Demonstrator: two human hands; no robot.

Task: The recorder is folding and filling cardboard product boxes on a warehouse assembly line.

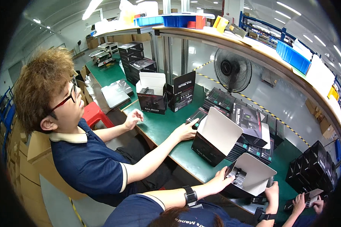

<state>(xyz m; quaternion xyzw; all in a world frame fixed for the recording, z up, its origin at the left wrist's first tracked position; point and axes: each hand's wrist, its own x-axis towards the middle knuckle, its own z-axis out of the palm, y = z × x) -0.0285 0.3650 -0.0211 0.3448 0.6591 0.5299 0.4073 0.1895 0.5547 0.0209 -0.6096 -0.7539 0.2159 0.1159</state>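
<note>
An open black carton (241, 189) with a raised white flap stands before me on the bench, several small dark-and-grey parts showing inside. My left hand (220, 181) grips its left rim, the thumb and fingers closed at the edge. On the carton's right side my right hand (271, 192) is closed on the wall, its fingers partly hidden by the box. Beyond my left hand stands another open black carton (212, 142), flap up. A co-worker's hand (186, 130) touches a small black box beside that carton; their other hand (133, 118) is raised above the bench edge.
Flat black boxes (219, 99) lie stacked behind the cartons on the green bench (155, 126). More black cartons (307, 166) are piled at right, near another person's hands (300, 204). A shelf (201, 34) with blue bins overhangs the bench; a fan (232, 70) stands behind.
</note>
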